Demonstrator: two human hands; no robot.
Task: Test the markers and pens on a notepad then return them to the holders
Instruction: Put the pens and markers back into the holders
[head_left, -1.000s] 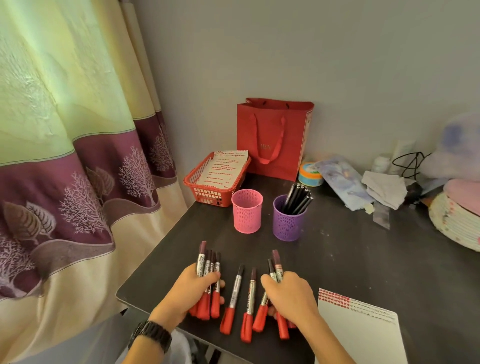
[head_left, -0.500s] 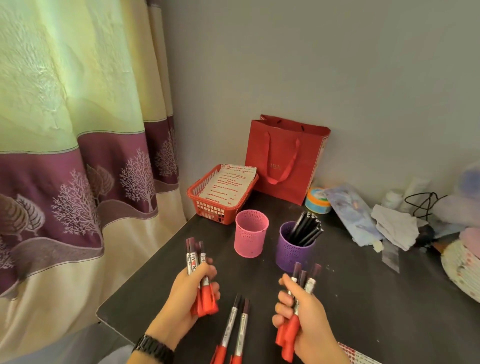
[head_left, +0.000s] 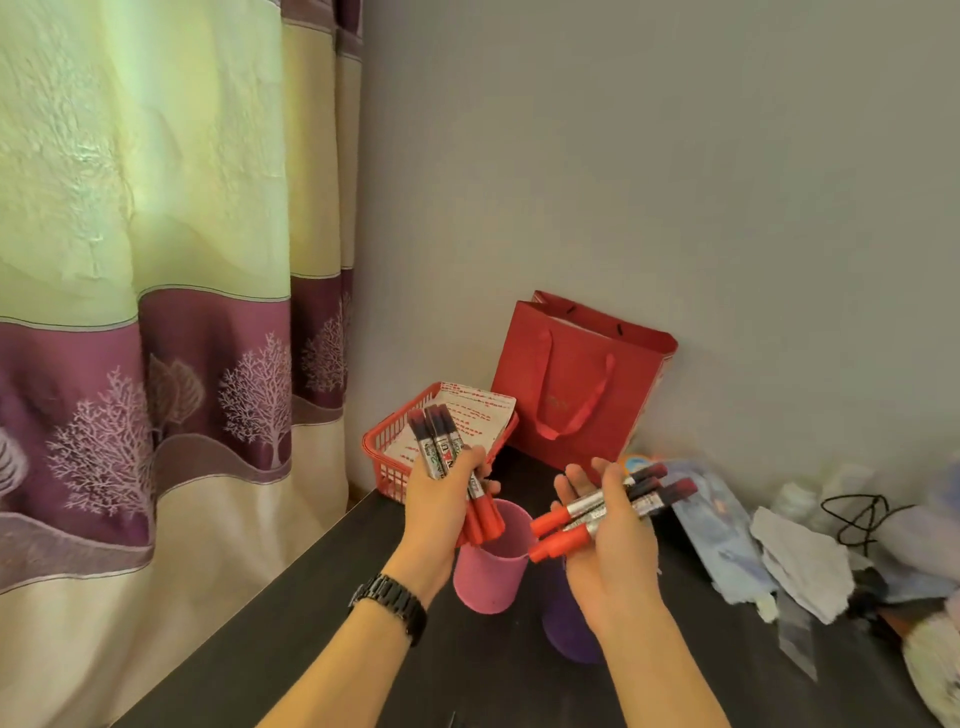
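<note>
My left hand (head_left: 444, 501) grips a bundle of red markers (head_left: 441, 441), their red ends pointing down over the mouth of the pink mesh holder (head_left: 488, 571). My right hand (head_left: 608, 540) holds three more red markers (head_left: 608, 506) lying crosswise, red ends toward the pink holder, dark caps to the right. The purple holder (head_left: 566, 631) stands below my right wrist, mostly hidden by it. The notepad is out of view.
A red basket (head_left: 384, 457) with a written sheet sits at the table's back left corner, a red paper bag (head_left: 576, 384) behind it against the wall. Cloth, a black cable (head_left: 862, 514) and clutter fill the right side. A curtain hangs on the left.
Both hands have lifted their marker bundles off the table and carried them forward to above the pink holder. The view has tilted up; the markers left on the table are out of view.
</note>
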